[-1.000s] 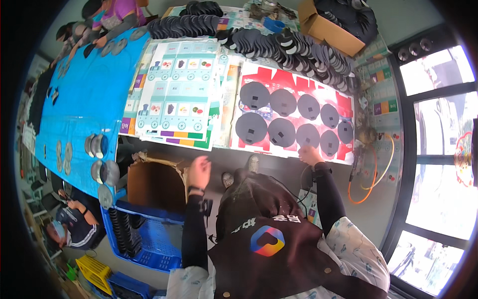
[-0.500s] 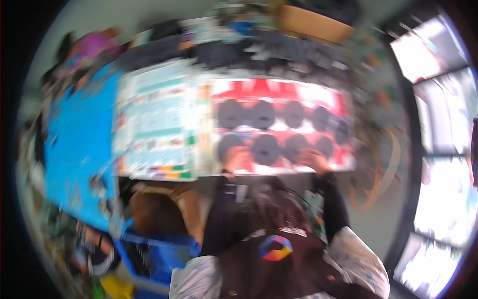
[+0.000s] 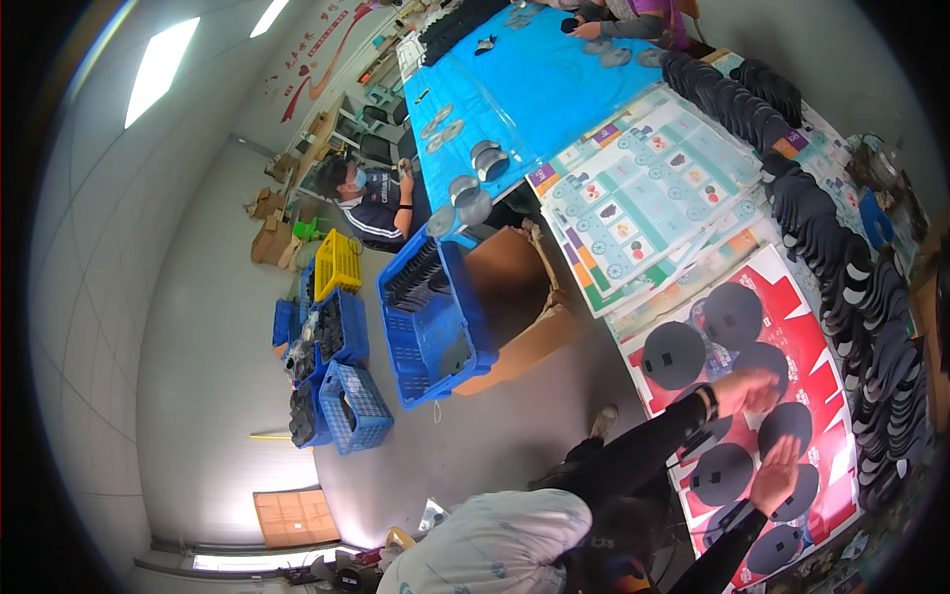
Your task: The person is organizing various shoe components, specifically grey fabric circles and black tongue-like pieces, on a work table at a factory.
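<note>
Several dark grey round flat pieces, each with a small darker patch, lie in rows on a red and white printed sheet [image 3: 827,401] at the right. My left hand [image 3: 749,392], with a dark band at the wrist, is above the round piece [image 3: 785,429] near the middle, its fingers stretched out. My right hand [image 3: 775,475] is beside another round piece [image 3: 721,473], fingers extended and apart from the left hand. Neither hand visibly holds anything. My forearms partly cover some pieces.
Stacks of dark curved pieces [image 3: 826,238] line the table's far edge. Printed sheets [image 3: 658,188] are piled beside the red sheet; beyond lies a blue-covered table [image 3: 554,99]. A blue crate [image 3: 426,337] and cardboard box [image 3: 529,346] stand left. Two other people sit at the blue table.
My view has swung left and tilted, so the red sheet now lies at the right and the floor and crates show. Both hands have lifted off the pieces they were touching.
</note>
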